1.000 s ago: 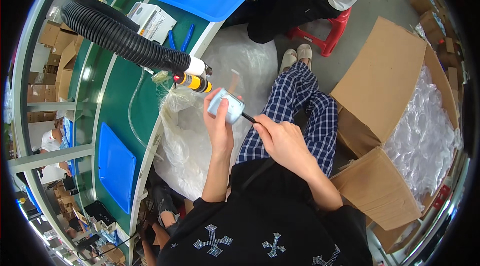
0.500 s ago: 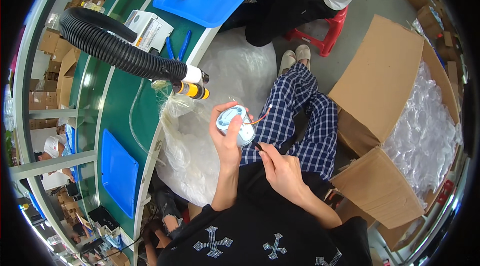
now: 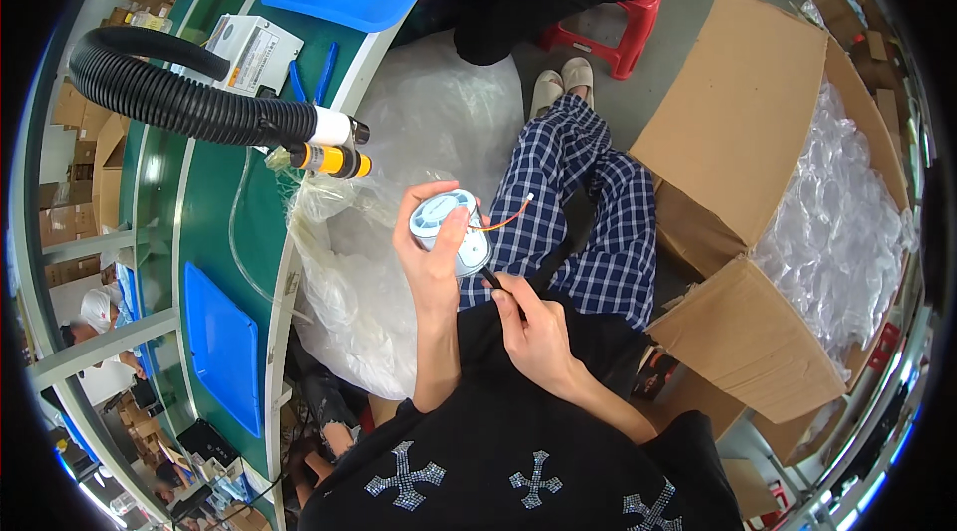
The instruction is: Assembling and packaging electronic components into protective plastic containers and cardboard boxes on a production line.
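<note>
My left hand (image 3: 431,262) holds a small round white and light-blue device (image 3: 451,230) over my lap, thumb across its face. An orange wire (image 3: 503,219) sticks out from the device to the right. My right hand (image 3: 528,324) sits just below it, fingers pinched on a thin black cable (image 3: 495,284) that runs up to the device. My legs in blue checked trousers (image 3: 588,202) lie beneath both hands.
A black corrugated hose (image 3: 189,102) with a white and yellow nozzle (image 3: 334,157) hangs over the green conveyor table (image 3: 214,202). A big clear plastic bag (image 3: 399,132) stands at my left. Blue trays (image 3: 224,347) lie on the table. An open cardboard box (image 3: 758,182) of clear bags stands right. Another person sits on a red stool (image 3: 628,22).
Both hands have come down and away from the hose nozzle toward my lap. The device is turned face up and my right hand has slid lower along the black cable.
</note>
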### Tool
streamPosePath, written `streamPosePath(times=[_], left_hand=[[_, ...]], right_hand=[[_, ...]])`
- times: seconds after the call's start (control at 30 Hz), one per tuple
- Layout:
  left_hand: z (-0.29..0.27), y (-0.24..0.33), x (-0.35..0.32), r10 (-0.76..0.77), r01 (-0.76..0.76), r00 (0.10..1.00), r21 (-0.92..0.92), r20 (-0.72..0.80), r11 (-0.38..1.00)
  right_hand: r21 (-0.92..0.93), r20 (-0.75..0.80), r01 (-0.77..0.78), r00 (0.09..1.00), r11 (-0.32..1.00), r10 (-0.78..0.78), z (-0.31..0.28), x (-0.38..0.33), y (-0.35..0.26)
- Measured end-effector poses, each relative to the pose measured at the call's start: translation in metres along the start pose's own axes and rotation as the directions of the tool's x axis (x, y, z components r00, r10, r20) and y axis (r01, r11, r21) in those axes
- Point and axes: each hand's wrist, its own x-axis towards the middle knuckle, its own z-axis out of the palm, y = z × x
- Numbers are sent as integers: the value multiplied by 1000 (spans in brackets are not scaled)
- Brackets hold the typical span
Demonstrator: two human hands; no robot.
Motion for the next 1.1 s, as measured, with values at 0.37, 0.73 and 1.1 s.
streamPosePath(times=[0.37, 0.73, 1.1], left_hand=[[0, -6, 5, -21, 30, 998, -154, 61, 988], [1, 2, 3, -116, 28, 946, 281, 303, 959], [12, 16, 4, -234, -196, 811, 627, 536, 754]], right_hand=[[-68, -68, 36, 997, 997, -41, -10, 1, -3], [288, 1, -31, 999, 957, 32, -80, 40, -2], [429, 280, 7, 950, 903, -140, -75, 84, 30]])
